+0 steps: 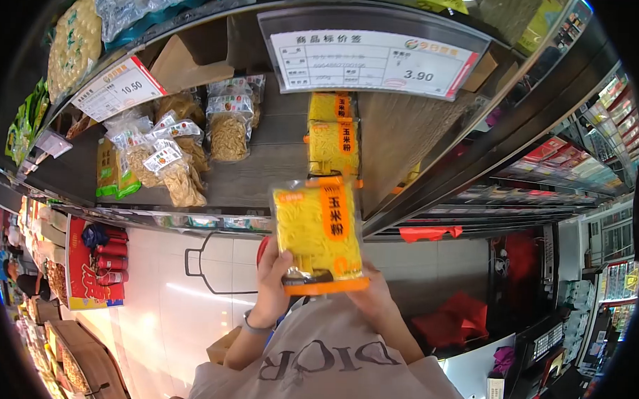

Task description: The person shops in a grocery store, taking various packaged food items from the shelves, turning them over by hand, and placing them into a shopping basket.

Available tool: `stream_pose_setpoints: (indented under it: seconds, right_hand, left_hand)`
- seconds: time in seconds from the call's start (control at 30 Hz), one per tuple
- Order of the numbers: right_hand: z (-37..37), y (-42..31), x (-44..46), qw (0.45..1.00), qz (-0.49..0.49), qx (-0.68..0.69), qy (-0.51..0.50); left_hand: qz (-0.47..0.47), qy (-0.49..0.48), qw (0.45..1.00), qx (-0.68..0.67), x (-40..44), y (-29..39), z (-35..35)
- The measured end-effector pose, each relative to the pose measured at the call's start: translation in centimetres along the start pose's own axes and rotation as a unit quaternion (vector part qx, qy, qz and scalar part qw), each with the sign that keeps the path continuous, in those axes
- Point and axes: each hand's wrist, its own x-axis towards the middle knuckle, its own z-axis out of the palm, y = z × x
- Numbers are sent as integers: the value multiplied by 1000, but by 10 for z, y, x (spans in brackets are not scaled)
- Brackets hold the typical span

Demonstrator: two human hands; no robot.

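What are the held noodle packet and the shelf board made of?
Noodle packet: likely clear, glossy plastic film; light glints off it and yellow strands show through. Shelf board: dark, fairly matt, perhaps wood or laminate; faint grain-like streaks show.

Fingers out of sight, fine print lost
The held yellow packet [308,231] hides most fingers of the left hand [271,269] and those of the right hand [374,294]; how the latter grips cannot be told. It also overlaps the nearest of the yellow shelf packets [330,145], whose far end disappears behind the large price tag [370,57]. That tag's faint small print is blurred, and the top edge cuts off the blue-and-clear bag [139,10].
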Motion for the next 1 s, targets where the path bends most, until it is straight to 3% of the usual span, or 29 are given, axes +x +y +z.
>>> stream_pose_setpoints:
  seconds: [0.23, 0.27, 0.33, 0.37, 0.43, 0.47, 0.5, 0.53, 0.63, 0.67, 0.7, 0.77, 0.8, 0.83, 0.87, 0.9, 0.93, 1.0]
  right_hand:
    - [-20, 14, -4, 995, 94, -6, -27]
    - [-24, 17, 0, 980, 126, 121, -93]
    - [-23, 21, -3, 944, 155, 247, -155]
    - [-3, 18, -10, 989, 125, 56, -50]
    - [7, 18, -13, 985, 92, -137, 58]
    - [6, 20, -12, 984, 66, -162, 33]
    - [1, 22, -11, 994, 69, -86, -6]
    - [-1, 24, -11, 996, 77, -9, -45]
    - [4, 20, -8, 985, 153, 68, -35]
    - [-5, 23, -5, 979, 155, 90, -93]
    - [1, 26, -6, 979, 158, 91, -93]
    - [15, 35, -5, 991, 19, -125, -49]
    - [17, 38, -3, 970, -51, -238, -30]
    - [17, 39, -4, 970, -48, -238, -29]
    - [18, 39, -5, 882, -151, -444, -38]
    - [21, 38, -6, 741, -245, -623, -44]
    - [30, 35, -10, 673, -289, -680, -24]
    - [31, 30, -12, 658, -302, -690, -15]
  left_hand:
    - [-51, -27, 998, -3, -38, -17, -4]
    - [-49, -40, 998, 24, -40, -17, -6]
    - [-49, -51, 996, 51, -45, -20, -8]
    - [-42, -43, 995, 84, -47, -23, -8]
    - [-38, -34, 992, 117, -50, -29, -10]
    - [-30, -32, 979, 200, -50, -32, -12]
    - [-21, -29, 959, 281, -50, -35, -14]
    - [44, -37, 899, 434, -46, -36, -16]
    - [57, -49, 897, 435, -46, -40, -12]
    - [35, -107, 874, 472, -46, -40, -18]
    - [33, -105, 874, 473, -49, -41, -17]
    - [-67, -141, 965, 211, -53, -43, -13]
    - [-84, -158, 966, 185, -55, -47, -17]
    - [-85, -156, 967, 183, -58, -48, -22]
    - [-130, -145, 979, 56, -60, -48, -27]
    - [-173, -132, 973, -73, -61, -45, -28]
    - [-206, -70, 973, -77, -62, -40, -24]
    - [-229, -45, 968, -94, -59, -33, -23]
